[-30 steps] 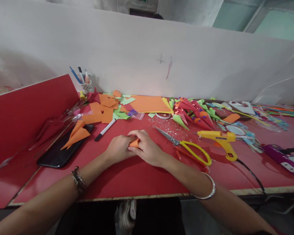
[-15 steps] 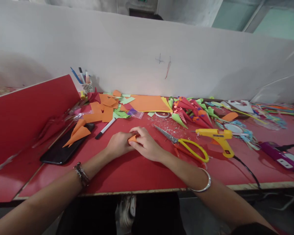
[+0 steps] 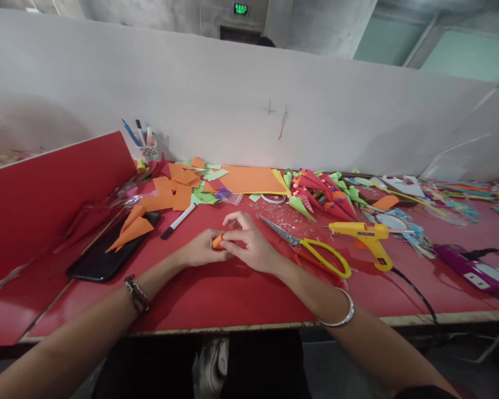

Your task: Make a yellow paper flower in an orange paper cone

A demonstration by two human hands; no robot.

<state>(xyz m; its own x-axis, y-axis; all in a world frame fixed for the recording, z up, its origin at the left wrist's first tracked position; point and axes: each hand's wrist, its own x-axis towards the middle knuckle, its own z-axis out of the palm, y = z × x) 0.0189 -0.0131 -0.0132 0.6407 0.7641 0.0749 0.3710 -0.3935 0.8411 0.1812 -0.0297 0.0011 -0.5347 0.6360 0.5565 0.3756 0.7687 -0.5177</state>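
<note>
Both my hands meet at the middle of the red table (image 3: 233, 299). My left hand (image 3: 202, 249) and my right hand (image 3: 249, 244) pinch a small piece of orange paper (image 3: 217, 241) between them, rolled up so that only its end shows. The right hand's upper fingers are lifted and curled. Just right of my right hand lie yellow-handled scissors (image 3: 316, 252). A yellow glue gun (image 3: 368, 235) stands further right, its cord running off the table's front edge.
Two orange paper cones (image 3: 133, 227) rest on a black phone (image 3: 95, 257) at the left. A marker (image 3: 178, 220), orange sheets (image 3: 249, 180), paper scraps and a pen cup (image 3: 147, 147) lie behind. Several red and green cones (image 3: 320, 194) are piled at the right, near a purple device (image 3: 469, 266).
My hands have lifted slightly off the table with the orange paper. The right hand's fingers have risen and curled above it. The view has tilted up a little.
</note>
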